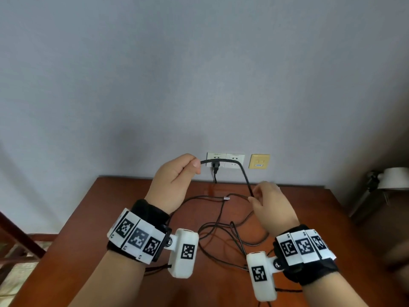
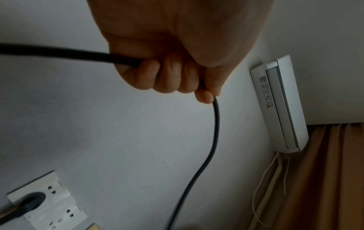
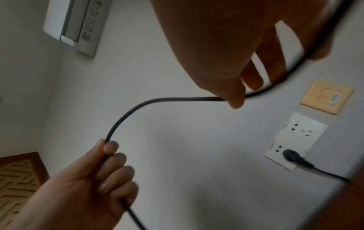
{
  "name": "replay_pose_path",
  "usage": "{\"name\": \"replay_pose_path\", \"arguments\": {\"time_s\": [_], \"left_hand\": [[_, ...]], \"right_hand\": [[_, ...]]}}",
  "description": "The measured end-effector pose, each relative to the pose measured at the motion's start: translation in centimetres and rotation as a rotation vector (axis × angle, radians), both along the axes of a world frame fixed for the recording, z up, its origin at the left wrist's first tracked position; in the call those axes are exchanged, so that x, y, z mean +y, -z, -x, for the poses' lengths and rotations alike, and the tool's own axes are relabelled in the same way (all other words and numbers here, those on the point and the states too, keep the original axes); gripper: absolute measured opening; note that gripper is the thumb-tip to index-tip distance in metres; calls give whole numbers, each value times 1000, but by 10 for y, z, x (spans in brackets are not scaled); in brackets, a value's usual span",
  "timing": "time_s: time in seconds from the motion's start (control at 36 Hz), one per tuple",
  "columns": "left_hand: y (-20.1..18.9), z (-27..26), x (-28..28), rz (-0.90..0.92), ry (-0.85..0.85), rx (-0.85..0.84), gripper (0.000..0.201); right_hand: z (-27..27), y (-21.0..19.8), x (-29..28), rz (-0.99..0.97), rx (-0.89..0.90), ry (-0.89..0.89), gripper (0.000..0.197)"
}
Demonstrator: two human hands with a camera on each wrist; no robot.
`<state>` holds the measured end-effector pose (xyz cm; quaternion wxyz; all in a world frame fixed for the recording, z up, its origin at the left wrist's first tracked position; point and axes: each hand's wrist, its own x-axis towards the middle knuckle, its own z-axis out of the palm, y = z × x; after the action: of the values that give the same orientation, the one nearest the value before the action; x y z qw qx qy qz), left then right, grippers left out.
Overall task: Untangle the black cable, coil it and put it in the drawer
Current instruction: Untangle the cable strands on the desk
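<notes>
Black cable (image 1: 243,173) runs in an arch between the person's two hands, raised above the brown wooden tabletop (image 1: 88,218) in front of a pale grey wall (image 1: 199,74). Their left hand (image 1: 174,180) is closed in a fist round the cable, thumb pressed on top, and holds it up level with the wall sockets. From there the cable bends over and drops to the right hand (image 1: 273,204), which sits lower and pinches it between thumb and fingertips, the other fingers loosely bent. The rest of the cable lies slack on the tabletop beneath the wrists, in overlapping loops and crossings (image 1: 225,235), with a small silver connector (image 1: 226,198) showing among the strands.

On the wall behind, a white double socket plate (image 1: 225,159) has a black plug (image 1: 215,165) in its left half, its lead hanging down behind the tabletop's back edge. Just beside it to the right is a yellowish wall plate (image 1: 259,161). Both wrists wear black bands with white marker blocks and a white camera housing. The wrist views show a white air conditioner (image 2: 279,104) high on the wall, next to a brown curtain (image 2: 325,179).
</notes>
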<state>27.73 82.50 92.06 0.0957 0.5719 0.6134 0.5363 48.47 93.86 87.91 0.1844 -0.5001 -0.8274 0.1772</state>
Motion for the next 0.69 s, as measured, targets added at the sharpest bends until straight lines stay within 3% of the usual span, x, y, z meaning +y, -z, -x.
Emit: {"name": "replay_pose_path", "arguments": {"time_s": [0.11,0.22,0.28,0.42,0.58,0.69], "left_hand": [[4,-13,-1,59,153,6,28],[10,-18,-1,90,252,-82,30],[10,-14,-1,98,214,-66,28],[14,-4,2,257,50,131,21],[10,-30,8,219,96,240,17],[14,-40,10,167,19,244,21]], "right_hand": [[16,-5,-10,-29,174,-172,37],[24,-14,-20,-3,410,-301,12],[22,-17,-22,84,472,-335,15],[18,-16,-20,-9,346,-403,14],[32,-14,-26,-215,246,-521,29],[32,-17,-26,-216,303,-509,38]]}}
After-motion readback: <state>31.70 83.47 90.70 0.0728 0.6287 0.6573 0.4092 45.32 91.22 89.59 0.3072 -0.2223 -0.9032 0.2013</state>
